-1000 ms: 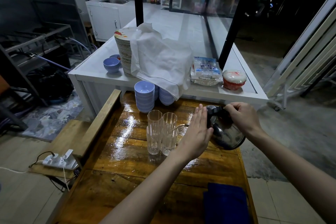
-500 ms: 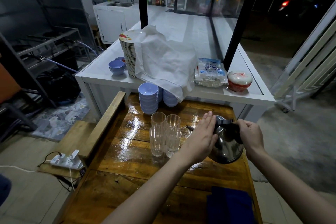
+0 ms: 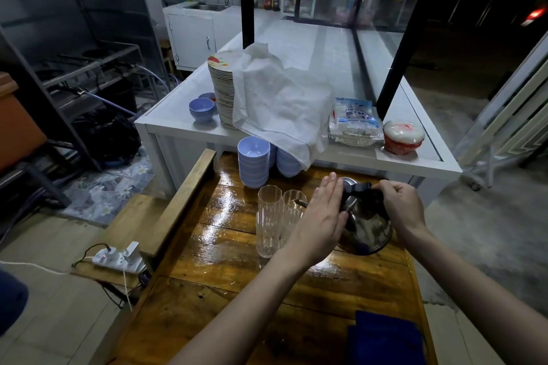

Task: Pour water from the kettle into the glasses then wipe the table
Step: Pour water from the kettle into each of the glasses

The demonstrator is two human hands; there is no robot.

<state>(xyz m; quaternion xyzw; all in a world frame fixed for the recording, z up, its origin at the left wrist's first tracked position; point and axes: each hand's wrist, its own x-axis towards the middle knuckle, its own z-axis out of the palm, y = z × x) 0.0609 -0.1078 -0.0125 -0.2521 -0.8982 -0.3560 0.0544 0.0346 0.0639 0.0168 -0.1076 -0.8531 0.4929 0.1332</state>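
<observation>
From the head camera, the kettle [image 3: 366, 225] sits low over the right side of the wooden table [image 3: 225, 258], tipped toward the glasses [image 3: 277, 216], its thin spout reaching to the rim of the nearer one. The right hand [image 3: 400, 207] is closed around the black handle at the top, and that looks like the proper place to take it: the rounded metal body is smooth and shiny, likely slippery and possibly warm, and with water inside it probably has some weight. The left hand [image 3: 321, 222] is flat and open, fingers straight, its palm laid against the kettle's left side and lid as a steadying support rather than a grip. The glasses are tall, clear and ribbed, standing close together just left of the kettle; they look thin, light and easy to knock over, and whether they hold much water cannot be told. The table shines wet in patches around them, so anything set down may slide. A dark blue cloth [image 3: 385, 338] lies folded at the near right corner, soft and untouched, well apart from the hands.
</observation>
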